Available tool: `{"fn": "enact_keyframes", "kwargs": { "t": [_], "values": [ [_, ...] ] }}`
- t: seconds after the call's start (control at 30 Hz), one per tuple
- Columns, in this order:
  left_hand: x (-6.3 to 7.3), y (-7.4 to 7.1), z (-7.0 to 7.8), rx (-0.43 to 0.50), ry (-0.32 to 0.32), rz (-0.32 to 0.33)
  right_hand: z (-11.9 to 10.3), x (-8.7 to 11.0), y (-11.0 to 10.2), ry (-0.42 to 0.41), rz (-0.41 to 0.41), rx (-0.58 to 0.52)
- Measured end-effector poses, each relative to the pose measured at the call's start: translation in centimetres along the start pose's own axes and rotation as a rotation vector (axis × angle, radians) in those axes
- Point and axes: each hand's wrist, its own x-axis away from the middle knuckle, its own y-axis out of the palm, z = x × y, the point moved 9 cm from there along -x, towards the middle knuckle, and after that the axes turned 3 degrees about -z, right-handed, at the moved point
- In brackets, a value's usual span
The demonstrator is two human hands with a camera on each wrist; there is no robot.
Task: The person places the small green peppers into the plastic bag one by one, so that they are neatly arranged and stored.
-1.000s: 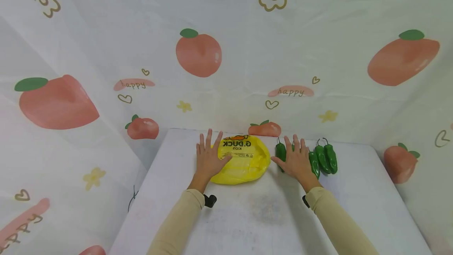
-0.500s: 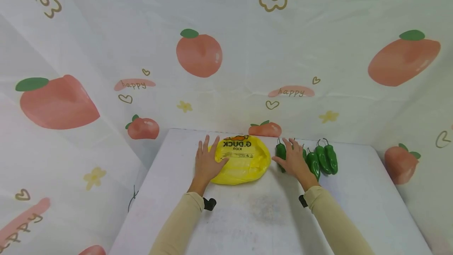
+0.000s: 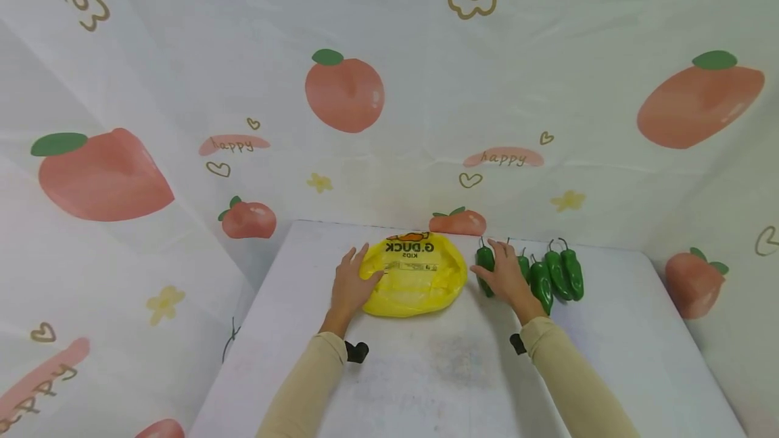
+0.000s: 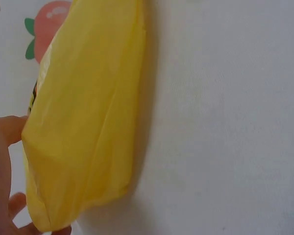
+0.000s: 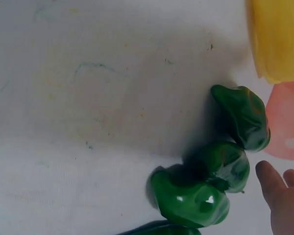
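A yellow plastic bag with "G.DUCK KIDS" printed on it lies puffed up on the white table. At its left end is my left hand, fingers bent loosely and thumb pointing towards the bag. In the left wrist view the thumb and fingertips of the left hand lie close around the edge of the bag; contact is hard to tell. My right hand hovers over the left part of a row of green peppers, partly hiding them. Several glossy peppers show beside its fingertips in the right wrist view.
The white table has faint stains near its middle. A white backdrop sheet printed with red fruit and "happy" labels rises at the back and both sides. A thin dark string hangs by the table's left edge.
The spread fingers of both hands have bent and come lower. My left hand has moved slightly to the left, and the right hand has drawn in over the peppers. Bag and peppers have stayed put.
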Motion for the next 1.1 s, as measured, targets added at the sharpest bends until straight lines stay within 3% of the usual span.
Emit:
{"fn": "enact_keyframes", "kwargs": {
  "t": [0.23, 0.77, 1.1],
  "values": [
    [-0.1, 1.1, -1.6, 0.095, -0.049, -0.055, 0.2, -0.3, 0.5, 0.056, -0.037, -0.008],
    [0.3, 1.1, -3.9, 0.228, -0.157, -0.057, 0.7, -1.2, 1.9, 0.116, -0.053, 0.011],
    [0.3, 0.5, -4.9, 0.21, -0.148, -0.021, 0.7, -1.2, 1.6, 0.116, -0.012, 0.034]
  ]
}}
